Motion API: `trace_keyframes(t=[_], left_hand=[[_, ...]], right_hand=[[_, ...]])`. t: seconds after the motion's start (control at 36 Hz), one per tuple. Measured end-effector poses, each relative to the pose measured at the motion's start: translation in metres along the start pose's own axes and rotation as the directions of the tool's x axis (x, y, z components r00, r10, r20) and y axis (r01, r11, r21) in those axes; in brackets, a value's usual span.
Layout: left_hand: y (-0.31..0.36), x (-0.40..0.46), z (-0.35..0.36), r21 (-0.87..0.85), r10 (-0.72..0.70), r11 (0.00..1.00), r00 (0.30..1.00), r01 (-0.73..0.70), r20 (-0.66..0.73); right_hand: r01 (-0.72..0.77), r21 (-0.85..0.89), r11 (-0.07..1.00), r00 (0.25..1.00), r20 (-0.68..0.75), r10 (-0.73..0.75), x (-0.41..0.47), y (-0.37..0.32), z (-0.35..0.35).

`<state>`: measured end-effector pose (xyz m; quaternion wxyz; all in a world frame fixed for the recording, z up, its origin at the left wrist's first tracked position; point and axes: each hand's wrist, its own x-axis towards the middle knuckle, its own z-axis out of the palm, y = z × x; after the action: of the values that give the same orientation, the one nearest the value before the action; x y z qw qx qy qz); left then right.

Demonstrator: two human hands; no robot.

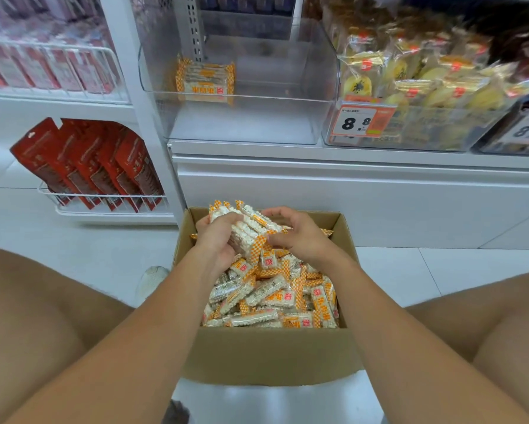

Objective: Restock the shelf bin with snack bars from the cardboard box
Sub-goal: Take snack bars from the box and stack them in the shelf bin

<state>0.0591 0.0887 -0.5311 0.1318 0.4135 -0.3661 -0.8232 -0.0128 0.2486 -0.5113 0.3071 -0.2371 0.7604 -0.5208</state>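
Both hands, the left hand [215, 240] and right hand [296, 237], grasp 1 bundle of snack bars [251, 231] over the far end of the cardboard box [269, 356], long axes slanting away, with the clear shelf bin [241, 117] straight beyond and above it.

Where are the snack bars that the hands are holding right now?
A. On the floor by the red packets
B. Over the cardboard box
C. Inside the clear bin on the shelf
B: both the left hand and right hand grip a bunch of snack bars above the open cardboard box, not up at the clear bin.
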Motion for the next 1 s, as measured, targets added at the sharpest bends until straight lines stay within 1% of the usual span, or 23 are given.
trace_keyframes(t=[0.08, 0.14, 0.17, 0.22, 0.28, 0.33, 0.36, 0.44, 0.53, 0.61, 0.67, 0.75, 0.81, 0.86, 0.92, 1.0], left_hand=[[-0.001, -0.003, 0.002, -0.047, 0.035, 0.998, 0.998, -0.038, -0.05], [-0.002, -0.004, 0.002, -0.076, 0.03, 0.996, 0.996, -0.036, -0.082], [-0.001, -0.003, 0.002, -0.102, 0.009, 0.995, 0.996, -0.017, -0.086], [0.002, -0.001, 0.002, -0.134, -0.03, 0.991, 0.997, 0.021, -0.064], [0.003, 0.005, 0.001, -0.175, -0.062, 0.983, 0.994, 0.046, -0.088], [0.006, -0.001, 0.005, -0.184, -0.087, 0.98, 0.994, 0.073, -0.069], [0.007, -0.002, 0.01, -0.186, -0.078, 0.981, 0.993, 0.061, -0.086], [0.009, -0.017, 0.022, -0.094, -0.006, 0.996, 0.994, -0.004, -0.106], [0.008, -0.02, 0.027, -0.08, 0.039, 0.996, 0.997, -0.044, -0.067], [0.019, -0.026, 0.027, -0.093, 0.058, 0.994, 0.998, -0.057, 0.0], [0.029, -0.027, 0.025, -0.058, 0.091, 0.994, 0.996, -0.09, 0.012], [0.049, -0.03, 0.025, 0.055, 0.15, 0.987, 0.987, -0.154, 0.066], [0.062, -0.036, 0.032, 0.163, 0.161, 0.97, 0.979, -0.181, 0.129], [0.077, -0.044, 0.042, 0.254, 0.19, 0.939, 0.966, -0.231, 0.174], [0.094, -0.051, 0.052, 0.279, 0.257, 0.913, 0.95, -0.299, 0.176], [0.125, -0.063, 0.063, 0.287, 0.336, 0.881, 0.924, -0.377, 0.18]], right_hand=[[-0.018, 0.079, 0.997, 0.999, 0.044, 0.015, 0.001, 0.0, 0.002], [-0.044, 0.084, 0.995, 0.996, 0.085, 0.037, 0.001, -0.004, 0.002], [-0.041, 0.047, 0.998, 0.994, 0.108, 0.035, 0.0, -0.007, 0.0], [0.014, -0.077, 0.997, 0.987, 0.161, -0.001, -0.002, -0.011, -0.001], [0.046, -0.174, 0.984, 0.983, 0.182, -0.014, -0.001, -0.011, 0.001], [0.04, -0.188, 0.981, 0.992, 0.128, -0.016, 0.002, -0.01, 0.006], [0.051, -0.188, 0.981, 0.996, 0.084, -0.036, 0.003, -0.009, 0.01], [0.111, -0.216, 0.97, 0.992, -0.038, -0.122, 0.004, -0.009, 0.016], [0.11, -0.173, 0.979, 0.988, -0.088, -0.127, 0.003, -0.012, 0.013], [0.096, -0.09, 0.991, 0.99, -0.091, -0.104, 0.004, -0.02, 0.004], [0.109, -0.053, 0.993, 0.992, -0.052, -0.112, 0.003, -0.03, -0.004], [0.129, -0.027, 0.991, 0.992, 0.01, -0.129, 0.0, -0.046, -0.015], [0.145, -0.018, 0.989, 0.989, 0.013, -0.144, -0.001, -0.057, -0.018], [0.188, -0.024, 0.982, 0.982, 0.01, -0.188, -0.001, -0.071, -0.019], [0.238, -0.033, 0.971, 0.971, -0.017, -0.239, 0.001, -0.087, -0.019], [0.317, -0.17, 0.933, 0.935, -0.107, -0.337, 0.011, -0.117, -0.021]])
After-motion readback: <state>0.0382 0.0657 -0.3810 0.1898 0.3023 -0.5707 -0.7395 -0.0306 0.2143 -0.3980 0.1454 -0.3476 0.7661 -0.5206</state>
